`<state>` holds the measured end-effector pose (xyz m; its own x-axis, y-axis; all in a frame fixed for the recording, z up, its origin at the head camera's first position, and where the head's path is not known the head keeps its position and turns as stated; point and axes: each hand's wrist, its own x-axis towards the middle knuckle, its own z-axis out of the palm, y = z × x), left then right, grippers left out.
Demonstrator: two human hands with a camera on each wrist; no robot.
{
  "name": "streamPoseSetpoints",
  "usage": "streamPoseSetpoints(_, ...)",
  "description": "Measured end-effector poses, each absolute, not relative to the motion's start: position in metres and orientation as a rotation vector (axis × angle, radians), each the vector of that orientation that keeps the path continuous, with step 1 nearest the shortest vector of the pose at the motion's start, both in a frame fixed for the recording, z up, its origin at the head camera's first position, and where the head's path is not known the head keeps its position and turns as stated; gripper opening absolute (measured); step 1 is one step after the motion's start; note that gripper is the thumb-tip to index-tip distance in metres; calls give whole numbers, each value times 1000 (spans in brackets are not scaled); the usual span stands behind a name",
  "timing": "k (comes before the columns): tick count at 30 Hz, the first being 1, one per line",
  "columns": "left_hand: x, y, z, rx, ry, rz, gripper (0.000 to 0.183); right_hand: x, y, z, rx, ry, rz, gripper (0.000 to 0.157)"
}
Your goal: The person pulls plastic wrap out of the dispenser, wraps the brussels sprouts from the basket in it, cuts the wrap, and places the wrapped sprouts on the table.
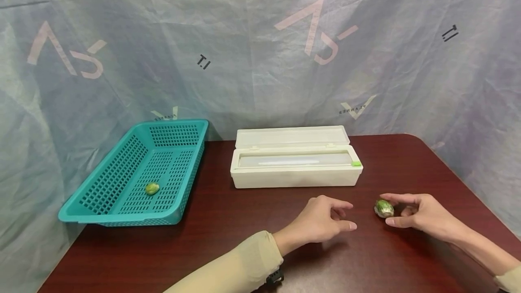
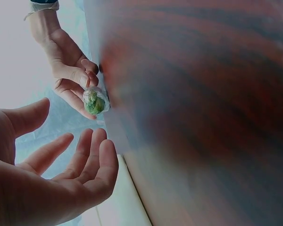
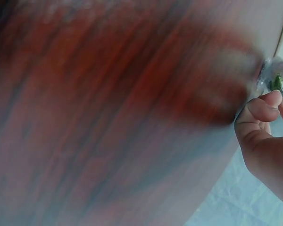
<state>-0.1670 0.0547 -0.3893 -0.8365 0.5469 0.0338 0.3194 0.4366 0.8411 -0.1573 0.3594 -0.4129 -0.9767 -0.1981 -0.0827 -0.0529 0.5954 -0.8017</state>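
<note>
My right hand [image 1: 423, 214] pinches a small, round green vegetable [image 1: 384, 209] between thumb and fingers at the right of the table. Shiny clear film covers the vegetable, and in the left wrist view the film [image 2: 95, 100] looks crumpled around it. In the right wrist view, the thumb lies against the wrapped vegetable [image 3: 279, 84] at the right edge, where part of the hand is cut off. To its left, my left hand [image 1: 321, 219] hovers over the table with fingers loosely bent and nothing between them. A gap separates it from the vegetable.
Behind the hands stands a long white cling film dispenser [image 1: 297, 179], its lid [image 1: 291, 137] raised and a film roll [image 1: 293, 160] inside. At left, a teal basket [image 1: 190, 175] contains another small green vegetable [image 1: 152, 188]. A grey printed cloth [image 1: 252, 80] hangs behind the dark red table [image 1: 228, 211].
</note>
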Motion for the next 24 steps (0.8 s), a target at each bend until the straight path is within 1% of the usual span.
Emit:
streamPoseSetpoints(6, -167, 54, -390, 761, 2443, 1351, 42, -157, 357, -410, -202, 2682, -1310, 69)
streamPoseSetpoints(15, -167, 53, -389, 753, 2435, 1354, 41, -154, 357, -411, -258, 2794, -1264, 63)
streamPoseSetpoints(24, -166, 48, -390, 754, 2437, 1350, 41, -153, 359, -407, -287, 2832, -1264, 61)
